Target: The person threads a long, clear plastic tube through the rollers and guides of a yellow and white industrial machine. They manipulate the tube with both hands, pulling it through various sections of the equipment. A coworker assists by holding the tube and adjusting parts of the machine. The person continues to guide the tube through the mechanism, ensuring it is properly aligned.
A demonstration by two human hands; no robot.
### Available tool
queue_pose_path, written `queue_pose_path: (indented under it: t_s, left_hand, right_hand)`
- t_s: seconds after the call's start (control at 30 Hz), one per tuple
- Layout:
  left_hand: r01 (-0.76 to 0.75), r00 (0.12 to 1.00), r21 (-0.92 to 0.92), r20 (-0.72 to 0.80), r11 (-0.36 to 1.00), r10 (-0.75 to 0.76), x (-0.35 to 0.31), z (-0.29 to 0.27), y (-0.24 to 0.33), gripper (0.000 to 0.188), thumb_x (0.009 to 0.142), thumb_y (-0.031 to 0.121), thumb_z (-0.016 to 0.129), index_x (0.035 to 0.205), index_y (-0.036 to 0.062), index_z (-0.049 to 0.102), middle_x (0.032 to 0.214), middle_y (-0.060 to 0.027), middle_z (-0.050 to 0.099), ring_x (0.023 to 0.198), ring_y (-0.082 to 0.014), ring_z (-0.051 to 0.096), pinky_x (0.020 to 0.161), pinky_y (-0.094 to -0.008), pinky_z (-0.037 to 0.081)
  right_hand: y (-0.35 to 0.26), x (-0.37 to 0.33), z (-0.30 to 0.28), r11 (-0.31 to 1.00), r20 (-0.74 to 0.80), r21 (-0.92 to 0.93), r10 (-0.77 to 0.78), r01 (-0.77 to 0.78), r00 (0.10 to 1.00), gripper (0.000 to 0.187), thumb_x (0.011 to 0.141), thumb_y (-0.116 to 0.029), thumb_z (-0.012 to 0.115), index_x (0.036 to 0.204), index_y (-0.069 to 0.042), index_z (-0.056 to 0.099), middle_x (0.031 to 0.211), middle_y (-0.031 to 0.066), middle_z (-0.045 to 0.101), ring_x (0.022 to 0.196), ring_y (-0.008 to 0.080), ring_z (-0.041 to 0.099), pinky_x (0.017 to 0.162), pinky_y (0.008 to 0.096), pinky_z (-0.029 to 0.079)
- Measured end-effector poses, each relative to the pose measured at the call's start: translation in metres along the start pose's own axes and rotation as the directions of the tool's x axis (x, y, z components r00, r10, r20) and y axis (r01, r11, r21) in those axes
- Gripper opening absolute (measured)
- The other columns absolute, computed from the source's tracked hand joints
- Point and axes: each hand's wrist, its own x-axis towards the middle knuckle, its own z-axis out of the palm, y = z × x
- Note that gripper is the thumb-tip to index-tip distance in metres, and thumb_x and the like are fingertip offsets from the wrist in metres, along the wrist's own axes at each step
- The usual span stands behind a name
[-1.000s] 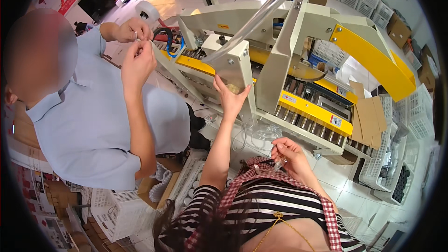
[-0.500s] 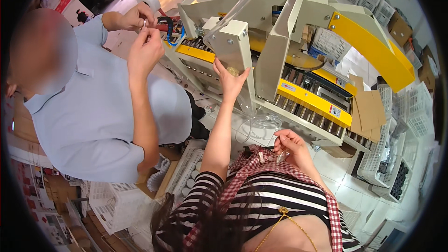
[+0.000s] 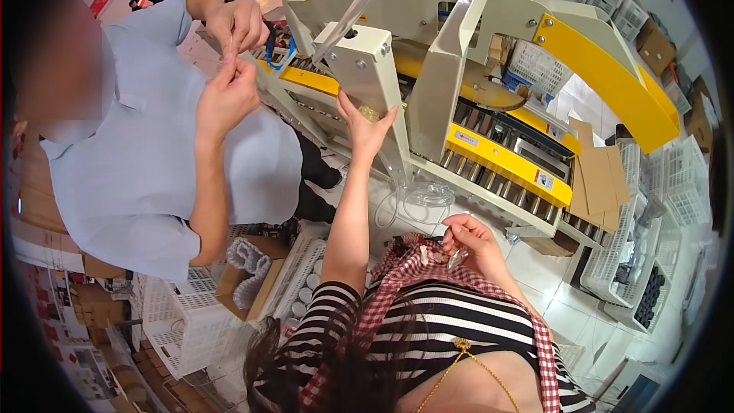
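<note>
Post stays against the left hand, between parted thumb and fingers, seemingly steadied. Right hand still pinches clear plastic.

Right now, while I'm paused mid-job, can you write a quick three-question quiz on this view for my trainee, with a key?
1. What is the wearer's left hand nearest to?
A) a white crate
B) the cream machine housing
C) the other person's sleeve

2. True or false: the wearer's right hand rests on the yellow conveyor rail.

3. Which sits farther right in the picture: the coil of clear tubing or the cardboard sheets?

Key:
1. B.
2. False; it is beside the checked apron, with a small clear item at its fingers.
3. The cardboard sheets.
</note>
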Motion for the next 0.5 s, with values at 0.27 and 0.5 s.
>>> queue_pose_path:
  t_s: [0.27, 0.5]
  left_hand:
    - [-0.013, 1.000, 0.006, -0.006, 1.000, 0.013, 0.0015, 0.0003, -0.0028, 0.108, 0.061, 0.023, 0.082, 0.135, -0.0071, 0.010, 0.135, -0.0254, 0.018, 0.121, -0.0390, 0.033, 0.099, -0.0426, 0.033]
    - [-0.003, 1.000, -0.001, 0.007, 1.000, 0.003, -0.0005, -0.0029, 0.0024, 0.108, 0.061, 0.022, 0.081, 0.136, -0.0076, 0.009, 0.136, -0.0250, 0.017, 0.122, -0.0385, 0.032, 0.099, -0.0425, 0.033]
  right_hand:
    - [-0.0032, 0.0044, 0.0002, 1.000, 0.007, 0.001, -0.013, 0.013, 1.000, 0.018, 0.092, -0.011, 0.049, 0.106, -0.001, 0.056, 0.080, 0.0044, 0.060, 0.072, 0.0106, 0.059, 0.067, 0.0216, 0.046]
    - [0.0021, 0.0016, 0.0061, 1.000, -0.003, 0.005, -0.020, 0.020, 1.000, 0.018, 0.092, -0.011, 0.049, 0.106, -0.001, 0.056, 0.080, 0.0045, 0.060, 0.073, 0.0109, 0.059, 0.067, 0.0217, 0.046]
